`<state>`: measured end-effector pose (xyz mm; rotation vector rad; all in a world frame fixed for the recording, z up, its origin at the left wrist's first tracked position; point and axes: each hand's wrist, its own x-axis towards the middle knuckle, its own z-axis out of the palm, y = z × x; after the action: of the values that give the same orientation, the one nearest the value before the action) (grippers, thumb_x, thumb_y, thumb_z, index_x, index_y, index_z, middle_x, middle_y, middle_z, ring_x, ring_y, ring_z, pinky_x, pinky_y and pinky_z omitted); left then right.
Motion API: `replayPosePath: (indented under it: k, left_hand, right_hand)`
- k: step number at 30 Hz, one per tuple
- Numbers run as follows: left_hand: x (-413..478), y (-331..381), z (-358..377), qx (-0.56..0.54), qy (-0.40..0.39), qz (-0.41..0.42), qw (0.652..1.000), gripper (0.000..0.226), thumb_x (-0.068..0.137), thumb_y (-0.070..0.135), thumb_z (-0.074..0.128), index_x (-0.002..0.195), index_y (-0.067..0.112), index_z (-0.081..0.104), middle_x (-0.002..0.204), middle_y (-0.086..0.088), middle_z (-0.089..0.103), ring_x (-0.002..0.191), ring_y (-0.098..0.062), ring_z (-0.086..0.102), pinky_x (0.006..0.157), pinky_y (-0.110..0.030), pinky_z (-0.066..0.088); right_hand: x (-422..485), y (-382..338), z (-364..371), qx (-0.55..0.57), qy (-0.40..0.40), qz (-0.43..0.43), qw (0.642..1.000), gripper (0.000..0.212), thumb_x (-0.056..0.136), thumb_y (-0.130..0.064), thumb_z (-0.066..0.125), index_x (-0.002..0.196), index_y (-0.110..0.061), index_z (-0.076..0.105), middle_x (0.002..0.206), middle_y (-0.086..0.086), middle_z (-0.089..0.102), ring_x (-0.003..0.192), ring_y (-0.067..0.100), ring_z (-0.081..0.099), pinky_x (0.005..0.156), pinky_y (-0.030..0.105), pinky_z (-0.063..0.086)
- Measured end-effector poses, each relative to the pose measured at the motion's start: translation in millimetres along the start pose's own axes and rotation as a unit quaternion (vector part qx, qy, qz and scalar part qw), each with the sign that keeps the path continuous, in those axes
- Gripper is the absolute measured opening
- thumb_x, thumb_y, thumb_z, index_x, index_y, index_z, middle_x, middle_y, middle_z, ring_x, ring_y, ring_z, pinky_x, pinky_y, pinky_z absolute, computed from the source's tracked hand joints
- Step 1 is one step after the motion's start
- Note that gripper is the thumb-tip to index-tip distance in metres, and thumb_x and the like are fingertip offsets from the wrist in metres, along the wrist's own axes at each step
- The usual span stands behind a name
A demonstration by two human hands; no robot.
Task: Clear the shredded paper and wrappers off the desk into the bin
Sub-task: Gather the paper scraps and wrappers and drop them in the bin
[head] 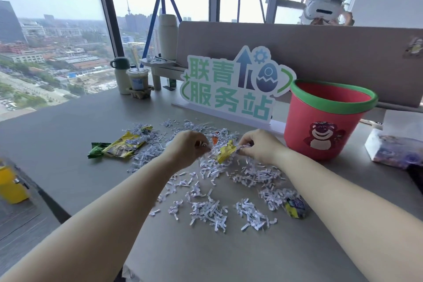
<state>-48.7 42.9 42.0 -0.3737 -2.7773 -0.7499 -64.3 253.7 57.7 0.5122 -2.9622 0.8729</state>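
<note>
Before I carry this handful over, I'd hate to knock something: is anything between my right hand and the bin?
Nothing visible. The right hand, pinching shredded paper, sits just left of the bin, with only open desk between them.

We read green characters on the white cut-out sign standing at the back of the table: 联青 on the upper line, 服务站 on the lower. Print on the yellow wrappers and the label on the cup is too blurred for us to read.
</note>
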Motion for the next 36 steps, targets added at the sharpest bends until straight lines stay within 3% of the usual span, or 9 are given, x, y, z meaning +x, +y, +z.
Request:
replayPosePath:
  k: [8,11,15,19,24,27,30,36]
  left_hand:
    - [12,24,-11,-0.012,0.009,0.019,1.000,0.024,0.084,0.031,0.066,0.100,0.015,0.071,0.095,-0.007,0.072,0.078,-0.018,0.060,0.071,-0.022,0.042]
    - [15,33,-9,-0.006,0.004,0.029,1.000,0.024,0.084,0.031,0.066,0.101,0.015,0.071,0.100,-0.008,0.071,0.089,-0.023,0.064,0.074,-0.021,0.042]
    - [21,44,-5,-0.014,0.000,0.041,0.999,0.023,0.084,0.028,0.067,0.101,0.015,0.072,0.100,-0.008,0.071,0.087,-0.021,0.062,0.073,-0.020,0.041]
    - [34,62,-1,-0.021,-0.006,0.051,0.998,0.020,0.084,0.027,0.066,0.098,0.014,0.072,0.099,-0.007,0.072,0.089,-0.022,0.064,0.075,-0.022,0.044]
    - [60,90,-2,-0.027,-0.007,0.082,0.996,0.017,0.083,0.026,0.067,0.095,0.015,0.073,0.095,-0.005,0.072,0.076,-0.013,0.056,0.066,-0.019,0.037]
    - [82,115,-10,-0.039,0.004,0.101,0.994,0.017,0.084,0.027,0.066,0.094,0.015,0.073,0.093,-0.004,0.072,0.072,-0.012,0.055,0.060,-0.016,0.035]
    - [105,140,-16,-0.036,0.023,0.123,0.991,0.019,0.083,0.028,0.067,0.095,0.014,0.073,0.089,-0.003,0.069,0.074,-0.015,0.056,0.062,-0.018,0.036]
    - [150,190,-14,-0.056,0.034,0.159,0.985,0.019,0.082,0.027,0.068,0.093,0.012,0.074,0.085,0.002,0.065,0.073,-0.011,0.054,0.066,-0.018,0.038]
  right_hand:
    - [-3,-2,-19,-0.008,0.007,-0.009,1.000,0.016,0.083,-0.020,0.066,0.097,-0.011,0.067,0.070,-0.014,0.053,0.063,0.000,0.045,0.054,0.012,0.032]
    - [-5,1,-26,-0.012,0.012,-0.007,1.000,0.018,0.082,-0.022,0.068,0.097,-0.011,0.068,0.076,-0.007,0.057,0.065,0.004,0.046,0.055,0.014,0.034]
    - [-10,7,-39,0.000,0.021,-0.002,1.000,0.013,0.082,-0.022,0.068,0.092,-0.013,0.069,0.068,-0.013,0.052,0.063,0.003,0.045,0.057,0.021,0.036]
    - [-14,11,-55,-0.007,0.025,-0.009,1.000,0.015,0.082,-0.024,0.068,0.091,-0.013,0.069,0.069,-0.011,0.054,0.065,0.007,0.047,0.058,0.016,0.037]
    - [-16,15,-87,-0.033,0.047,-0.026,0.998,0.015,0.082,-0.022,0.068,0.092,-0.011,0.070,0.065,-0.015,0.051,0.061,0.001,0.045,0.055,0.011,0.033]
    - [-16,15,-120,-0.050,0.069,-0.038,0.996,0.012,0.080,-0.023,0.070,0.087,-0.013,0.072,0.068,-0.006,0.058,0.064,0.011,0.050,0.056,0.017,0.038]
    - [-15,22,-155,-0.040,0.107,-0.038,0.993,0.008,0.079,-0.024,0.071,0.080,-0.017,0.070,0.070,-0.001,0.059,0.063,0.013,0.049,0.052,0.010,0.035]
    - [5,57,-205,-0.018,0.175,0.006,0.984,0.017,0.078,-0.025,0.073,0.087,-0.011,0.073,0.077,0.003,0.064,0.069,0.014,0.053,0.063,0.025,0.040]
